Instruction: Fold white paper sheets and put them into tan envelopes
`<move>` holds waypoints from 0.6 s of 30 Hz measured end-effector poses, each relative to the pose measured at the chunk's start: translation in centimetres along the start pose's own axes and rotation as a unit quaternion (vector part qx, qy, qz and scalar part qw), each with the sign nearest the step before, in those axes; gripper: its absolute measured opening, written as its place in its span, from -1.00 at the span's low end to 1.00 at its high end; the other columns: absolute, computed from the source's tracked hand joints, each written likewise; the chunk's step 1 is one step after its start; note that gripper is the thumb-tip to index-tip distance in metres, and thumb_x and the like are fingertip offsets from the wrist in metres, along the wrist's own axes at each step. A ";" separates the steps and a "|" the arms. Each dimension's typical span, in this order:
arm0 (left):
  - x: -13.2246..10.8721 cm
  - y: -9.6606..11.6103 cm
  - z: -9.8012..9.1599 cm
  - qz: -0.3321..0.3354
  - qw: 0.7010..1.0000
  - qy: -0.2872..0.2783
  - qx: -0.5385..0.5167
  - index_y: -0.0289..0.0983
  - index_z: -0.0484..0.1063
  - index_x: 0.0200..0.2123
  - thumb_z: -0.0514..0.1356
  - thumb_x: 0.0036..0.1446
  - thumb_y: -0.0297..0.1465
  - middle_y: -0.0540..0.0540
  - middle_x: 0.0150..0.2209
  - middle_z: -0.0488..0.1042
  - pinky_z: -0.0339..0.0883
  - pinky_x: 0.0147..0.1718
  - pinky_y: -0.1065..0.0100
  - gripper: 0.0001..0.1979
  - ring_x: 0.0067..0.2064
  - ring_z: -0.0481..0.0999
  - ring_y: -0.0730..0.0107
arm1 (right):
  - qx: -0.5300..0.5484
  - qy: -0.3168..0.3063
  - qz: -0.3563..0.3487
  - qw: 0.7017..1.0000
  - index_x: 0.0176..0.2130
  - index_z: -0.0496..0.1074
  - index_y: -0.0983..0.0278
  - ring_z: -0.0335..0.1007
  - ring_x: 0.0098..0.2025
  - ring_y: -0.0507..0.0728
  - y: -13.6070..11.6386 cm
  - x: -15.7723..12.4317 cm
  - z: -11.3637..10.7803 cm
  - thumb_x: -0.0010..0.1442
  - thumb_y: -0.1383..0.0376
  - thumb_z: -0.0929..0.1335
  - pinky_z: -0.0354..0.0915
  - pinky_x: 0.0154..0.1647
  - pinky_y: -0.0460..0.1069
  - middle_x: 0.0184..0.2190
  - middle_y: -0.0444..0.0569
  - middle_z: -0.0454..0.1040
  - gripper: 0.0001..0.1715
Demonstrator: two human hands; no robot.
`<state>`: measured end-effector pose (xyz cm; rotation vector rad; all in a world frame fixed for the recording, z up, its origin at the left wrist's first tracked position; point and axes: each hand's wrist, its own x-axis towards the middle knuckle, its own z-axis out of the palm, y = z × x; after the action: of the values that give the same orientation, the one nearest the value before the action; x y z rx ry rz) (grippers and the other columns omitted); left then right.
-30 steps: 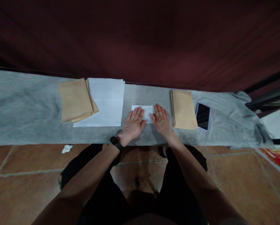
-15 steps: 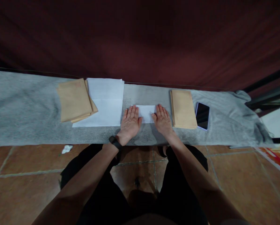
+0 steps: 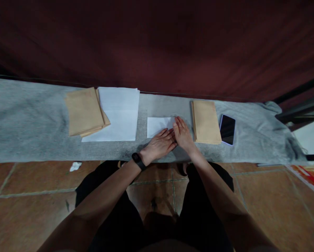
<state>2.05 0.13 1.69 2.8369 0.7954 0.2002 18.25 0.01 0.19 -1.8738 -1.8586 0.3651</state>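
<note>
A small folded white paper [image 3: 157, 125] lies flat on the grey cloth in front of me. My left hand [image 3: 162, 142], with a dark band on its wrist, lies across the paper's lower right edge, its outstretched fingers pointing right. Their tips meet my right hand [image 3: 183, 134], which rests on the paper's right end. The right fingers are stretched forward, flat and close together, covering that end of the paper. Neither hand grasps anything.
Brown envelopes [image 3: 84, 112] overlap large white sheets [image 3: 122, 117] on the left. To the right lie a stack of brown envelopes [image 3: 206, 120] and a phone [image 3: 227, 129]. A dark red curtain [image 3: 157, 52] hangs behind the grey cloth [image 3: 28, 122]. Crumpled white paper [image 3: 75, 166] lies on the tiled floor.
My left hand has slid right and turned from the paper's left end to its lower right edge, uncovering the left end. My right hand has stayed nearly in place.
</note>
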 end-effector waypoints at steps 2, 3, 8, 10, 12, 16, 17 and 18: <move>0.2 -0.3 0.0 -0.013 1.000 0.000 0.002 -0.26 0.33 0.25 -0.07 0.44 -0.26 -0.15 0.33 0.31 -0.12 0.40 0.12 -0.56 0.36 0.22 0.26 | -0.002 0.001 -0.006 1.000 0.33 0.22 0.46 -0.01 0.44 0.20 -0.2 -0.1 -0.1 0.47 0.04 -0.08 0.01 0.44 0.18 0.38 0.19 0.17 -0.21; 0.3 -0.4 0.1 -0.017 1.000 0.001 0.003 -0.24 0.32 0.26 -0.08 0.44 -0.26 -0.14 0.34 0.30 -0.13 0.40 0.11 -0.56 0.38 0.19 0.27 | -0.005 0.001 -0.010 1.000 0.33 0.23 0.46 0.01 0.44 0.21 -0.3 -0.2 -0.2 0.47 0.03 -0.08 0.01 0.44 0.18 0.38 0.19 0.18 -0.20; 0.8 -0.5 0.5 -0.039 0.999 -0.009 0.005 -0.21 0.27 0.30 -0.10 0.44 -0.30 -0.10 0.35 0.27 -0.16 0.41 0.09 -0.54 0.40 0.15 0.28 | -0.017 0.007 -0.027 0.999 0.32 0.26 0.41 0.09 0.41 0.22 -0.7 -0.7 -0.4 0.48 0.05 -0.05 0.08 0.41 0.22 0.34 0.17 0.25 -0.25; 1.0 -0.7 0.7 -0.055 0.998 -0.008 0.009 -0.25 0.26 0.31 -0.11 0.44 -0.30 -0.12 0.36 0.25 -0.16 0.41 0.08 -0.53 0.42 0.11 0.25 | -0.017 0.008 -0.033 0.999 0.30 0.27 0.42 0.11 0.40 0.22 -0.9 -1.0 -0.4 0.48 0.05 -0.05 0.10 0.40 0.21 0.33 0.18 0.28 -0.25; 1.1 -1.0 0.8 -0.073 0.997 0.001 0.014 -0.28 0.23 0.33 -0.12 0.43 -0.31 -0.14 0.39 0.20 -0.17 0.41 0.06 -0.51 0.44 0.04 0.21 | -0.015 0.009 -0.039 0.999 0.30 0.28 0.44 0.12 0.39 0.23 -1.0 -1.3 -0.2 0.48 0.05 -0.05 0.09 0.40 0.21 0.32 0.19 0.29 -0.24; 1.3 -1.7 1.1 -0.113 0.993 0.015 0.026 -0.37 0.09 0.40 -0.15 0.41 -0.33 -0.18 0.42 0.10 -0.21 0.43 0.06 -0.45 0.46 -0.04 0.20 | -0.020 -0.003 -0.062 0.998 0.35 0.19 0.40 0.08 0.41 0.20 -1.2 -2.0 0.5 0.49 0.09 -0.03 0.06 0.42 0.19 0.36 0.14 0.22 -0.30; 1.3 -1.8 1.2 -0.121 0.992 0.016 0.028 -0.38 0.05 0.41 -0.16 0.41 -0.34 -0.18 0.43 0.08 -0.23 0.43 0.06 -0.43 0.47 -0.05 0.20 | -0.025 -0.008 -0.068 0.997 0.38 0.15 0.38 0.05 0.42 0.19 -1.1 -2.1 0.7 0.49 0.10 -0.02 0.04 0.43 0.19 0.38 0.12 0.18 -0.32; 1.4 -1.8 1.3 -0.126 0.991 0.017 0.030 -0.38 0.02 0.42 -0.17 0.40 -0.35 -0.18 0.44 0.07 -0.23 0.43 0.06 -0.43 0.47 -0.06 0.20 | -0.030 -0.013 -0.072 0.997 0.39 0.11 0.37 0.03 0.43 0.19 -1.1 -2.1 0.8 0.49 0.11 0.00 0.03 0.43 0.20 0.40 0.11 0.14 -0.33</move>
<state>2.52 2.19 0.17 2.7585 1.1747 0.1895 16.80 -2.00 -0.28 -1.7676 -2.0275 0.2891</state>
